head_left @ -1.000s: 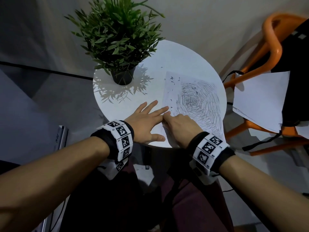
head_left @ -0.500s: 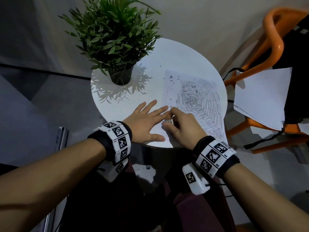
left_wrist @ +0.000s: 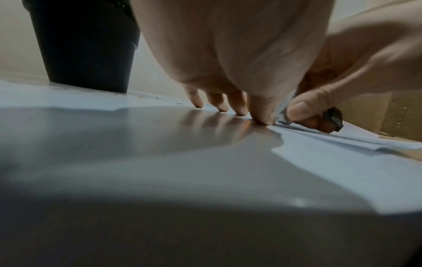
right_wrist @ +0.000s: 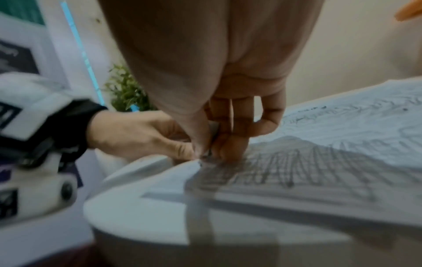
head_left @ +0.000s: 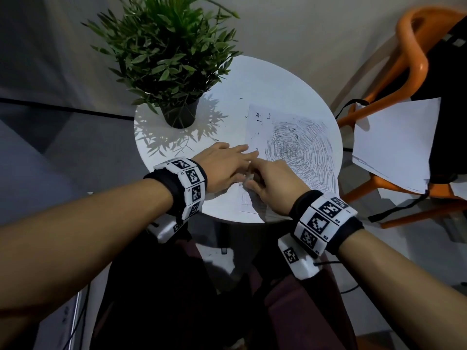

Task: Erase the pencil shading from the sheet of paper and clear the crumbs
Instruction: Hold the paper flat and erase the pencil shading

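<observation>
Now right hand (head_left: 274, 184) pinches eraser (head_left: 250, 178) against sheet's (head_left: 290, 137) near-left edge.

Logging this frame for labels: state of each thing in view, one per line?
sheet of paper: flat on the round table, pencil shading mostly unerased
crumbs: scattered on sheet and table
eraser: pinched in right hand, tip at the sheet's near-left edge
left hand: fingers straight, pressing by the sheet's left edge
potted plant: upright
loose papers: on the orange chair
</observation>
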### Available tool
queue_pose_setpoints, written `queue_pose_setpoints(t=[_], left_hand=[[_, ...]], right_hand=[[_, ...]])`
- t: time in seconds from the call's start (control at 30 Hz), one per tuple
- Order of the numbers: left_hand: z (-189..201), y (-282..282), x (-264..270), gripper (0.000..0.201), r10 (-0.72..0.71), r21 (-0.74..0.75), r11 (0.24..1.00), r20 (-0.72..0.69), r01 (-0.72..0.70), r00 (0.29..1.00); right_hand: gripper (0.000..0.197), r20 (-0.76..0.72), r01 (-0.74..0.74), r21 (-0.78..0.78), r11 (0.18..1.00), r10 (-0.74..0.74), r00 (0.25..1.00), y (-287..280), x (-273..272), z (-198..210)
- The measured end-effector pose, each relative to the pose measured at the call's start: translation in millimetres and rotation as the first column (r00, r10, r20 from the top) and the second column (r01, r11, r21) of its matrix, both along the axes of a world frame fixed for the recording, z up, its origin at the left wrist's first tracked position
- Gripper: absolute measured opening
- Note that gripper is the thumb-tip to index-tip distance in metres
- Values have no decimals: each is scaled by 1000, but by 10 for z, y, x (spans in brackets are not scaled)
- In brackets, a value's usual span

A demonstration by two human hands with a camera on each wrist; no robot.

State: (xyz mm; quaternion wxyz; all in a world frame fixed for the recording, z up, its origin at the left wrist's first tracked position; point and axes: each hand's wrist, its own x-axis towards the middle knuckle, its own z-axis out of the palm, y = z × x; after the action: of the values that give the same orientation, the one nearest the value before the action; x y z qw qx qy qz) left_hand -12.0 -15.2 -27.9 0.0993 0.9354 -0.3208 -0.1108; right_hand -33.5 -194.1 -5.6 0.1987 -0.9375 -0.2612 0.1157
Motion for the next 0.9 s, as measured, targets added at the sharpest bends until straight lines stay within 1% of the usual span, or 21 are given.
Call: queue_pose_setpoints(t=[0.07, 0.13, 0.17, 0.23, 0.27, 0.33, 0.4, 0.47, 0.53, 0.57, 0.67, 0.7, 0.77, 0.8, 0.83, 0.9], left_hand=[[-43, 9, 8, 35, 27, -8, 1000, -4, -27, 1000], [-67, 13, 8, 47, 41, 28, 999, -4, -41, 999], [-67, 11, 6, 49, 35, 52, 998, 2, -35, 999], [-41, 4, -5, 46, 25, 82, 996, -8, -24, 1000], [-24, 1, -7, 46, 26, 86, 996, -22, -24, 999], [-1, -5, -23, 47, 33, 95, 995, -33, -30, 999], [-8, -5, -42, 47, 40, 82, 996, -20, -38, 999], [-24, -18, -52, 53, 63, 60, 996, -4, -63, 998], [-30, -31, -56, 58, 84, 48, 995, -5, -84, 996], [-32, -33, -54, 59, 85, 46, 995, -4, -85, 996], [-61, -23, -38, 51, 72, 36, 997, -1, -72, 997], [-70, -23, -33, 48, 71, 29, 997, -5, -71, 997], [-80, -22, -30, 48, 74, 17, 997, -10, -74, 997], [-85, -22, -32, 49, 74, 14, 997, -8, -74, 997], [-81, -26, -30, 51, 76, 12, 997, -5, -76, 997], [-96, -21, -23, 55, 83, 9, 996, 2, -83, 997]], right_hand=[[23, 32, -10, -82, 997, 13, 999, 32, 1, -9], [21, 85, -68, -161, 985, 82, 993, 67, -69, -5], [22, 103, -96, -205, 974, 119, 988, 79, -120, 15], [26, 90, -162, -299, 940, 197, 976, 81, -217, 48], [24, 55, -191, -318, 929, 219, 974, 59, -246, 55], [11, 4, -205, -276, 939, 214, 977, 13, -251, 58], [11, 20, -156, -212, 965, 164, 986, 18, -221, 35], [16, 94, -101, -161, 982, 117, 989, 74, -173, 15], [17, 141, -69, -178, 982, 94, 985, 132, -162, 18], [15, 152, -76, -198, 977, 107, 983, 154, -173, 15], [4, 106, -188, -303, 934, 230, 967, 156, -296, 16], [5, 79, -212, -332, 919, 251, 965, 136, -330, 22], [6, 33, -214, -312, 926, 236, 971, 101, -309, 59], [2, 38, -196, -266, 944, 214, 976, 83, -268, 62], [8, 63, -168, -217, 962, 186, 981, 73, -218, 82], [17, 99, -137, -198, 971, 159, 982, 76, -178, 80]])
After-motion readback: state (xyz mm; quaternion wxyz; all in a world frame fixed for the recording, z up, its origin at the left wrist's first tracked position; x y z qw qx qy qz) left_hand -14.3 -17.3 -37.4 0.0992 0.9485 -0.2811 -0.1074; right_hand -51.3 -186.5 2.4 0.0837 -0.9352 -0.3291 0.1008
